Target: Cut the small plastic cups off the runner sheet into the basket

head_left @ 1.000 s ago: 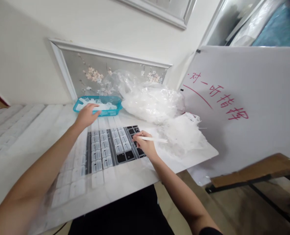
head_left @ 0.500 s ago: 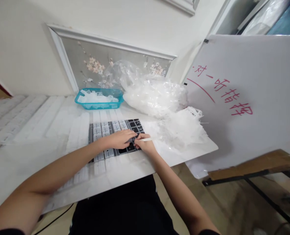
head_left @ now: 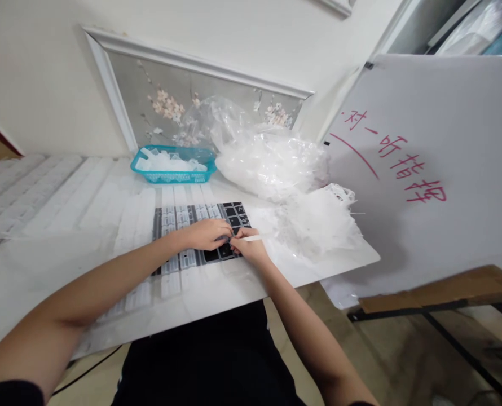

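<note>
A black and grey patterned sheet [head_left: 211, 255] lies on the white table, with rows of pale translucent pieces [head_left: 187, 259] over much of it. My left hand [head_left: 211, 234] rests over the sheet's right part, its fingertips bent down; what they touch is too small to make out. Right beside it, my right hand [head_left: 247, 245] pinches a thin white strip [head_left: 253, 238] that points to the right. The fingertips of both hands almost meet above the dark squares.
Behind the sheet stands a blue basket [head_left: 175, 177] of translucent pieces. Clear plastic bags [head_left: 272, 160] and a white heap [head_left: 322, 220] lie at the right. Long white strips [head_left: 73, 192] cover the left. A whiteboard [head_left: 458, 124] stands at the right.
The view has shifted slightly. My left hand's fingers have drawn in and bent more near the right fingertips. The white strip is still in my right hand.
</note>
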Available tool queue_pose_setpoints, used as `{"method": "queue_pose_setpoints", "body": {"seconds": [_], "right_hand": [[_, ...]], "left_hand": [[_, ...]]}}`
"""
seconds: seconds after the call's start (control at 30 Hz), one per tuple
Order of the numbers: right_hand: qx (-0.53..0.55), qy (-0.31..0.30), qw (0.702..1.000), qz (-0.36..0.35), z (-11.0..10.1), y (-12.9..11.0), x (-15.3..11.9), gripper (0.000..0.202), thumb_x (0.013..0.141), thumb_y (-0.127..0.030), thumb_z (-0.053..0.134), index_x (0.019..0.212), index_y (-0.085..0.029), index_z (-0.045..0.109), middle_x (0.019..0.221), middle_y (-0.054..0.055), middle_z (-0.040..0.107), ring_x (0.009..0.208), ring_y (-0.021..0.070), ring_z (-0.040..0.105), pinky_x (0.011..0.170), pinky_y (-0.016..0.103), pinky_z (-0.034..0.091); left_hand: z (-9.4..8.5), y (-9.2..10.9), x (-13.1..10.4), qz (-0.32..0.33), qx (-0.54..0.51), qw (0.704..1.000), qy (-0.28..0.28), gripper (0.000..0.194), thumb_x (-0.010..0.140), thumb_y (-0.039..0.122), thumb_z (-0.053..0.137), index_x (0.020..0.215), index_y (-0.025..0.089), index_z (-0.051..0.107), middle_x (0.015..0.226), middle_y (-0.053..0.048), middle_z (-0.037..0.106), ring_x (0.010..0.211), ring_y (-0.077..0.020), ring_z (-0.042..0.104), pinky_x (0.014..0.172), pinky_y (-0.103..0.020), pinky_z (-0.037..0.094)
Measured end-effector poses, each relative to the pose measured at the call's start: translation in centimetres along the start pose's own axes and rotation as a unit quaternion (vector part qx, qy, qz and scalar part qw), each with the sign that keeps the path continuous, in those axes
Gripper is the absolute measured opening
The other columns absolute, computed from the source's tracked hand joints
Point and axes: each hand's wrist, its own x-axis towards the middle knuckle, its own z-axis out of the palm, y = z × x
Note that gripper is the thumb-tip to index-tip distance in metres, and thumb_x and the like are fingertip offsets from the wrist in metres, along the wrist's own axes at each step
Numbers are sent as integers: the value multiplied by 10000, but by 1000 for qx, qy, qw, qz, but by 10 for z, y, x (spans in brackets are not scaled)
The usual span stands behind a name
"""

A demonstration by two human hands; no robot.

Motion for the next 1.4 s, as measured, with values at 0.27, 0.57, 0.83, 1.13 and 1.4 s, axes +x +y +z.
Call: {"method": "queue_pose_setpoints", "body": {"seconds": [0.27,0.57,0.83,1.13,1.4], "right_hand": [[-12,0,1000,27,3,-2,5,196,655,-200,636,532,-214,485,426,-30,576,374,111,519,368,202,366],[16,10,999,29,0,-7,-2,100,718,-283,671,741,-186,667,650,18,691,507,124,590,436,220,466],[52,-12,999,-4,-3,-18,-9,341,755,-474,742,950,-195,759,769,37,708,691,183,680,545,275,582],[120,2,993,15,-3,-17,-8,396,746,-453,774,1050,-205,719,877,52,755,716,179,723,713,324,611],[110,-13,994,-19,-4,-8,-4,400,731,-335,752,1104,-225,657,934,37,750,697,162,683,729,327,567]], "left_hand": [[0,-8,3,-274,-425,772,385,70,848,226,607,845,166,644,840,-62,680,851,-231,665,818,-360,531],[-25,-45,-13,-308,-649,441,538,82,842,187,533,762,171,525,680,-24,597,716,-188,680,668,-312,582],[-37,-29,-19,-317,-535,764,170,282,724,399,752,845,163,657,679,-3,598,564,-138,599,548,-252,488],[-45,-14,-26,-196,-139,964,-111,382,767,452,667,1069,223,716,745,5,610,680,-158,593,621,-227,386],[-49,-6,-25,-201,-111,965,-129,394,767,439,667,1099,229,695,750,5,613,646,-153,580,588,-229,369]]}}
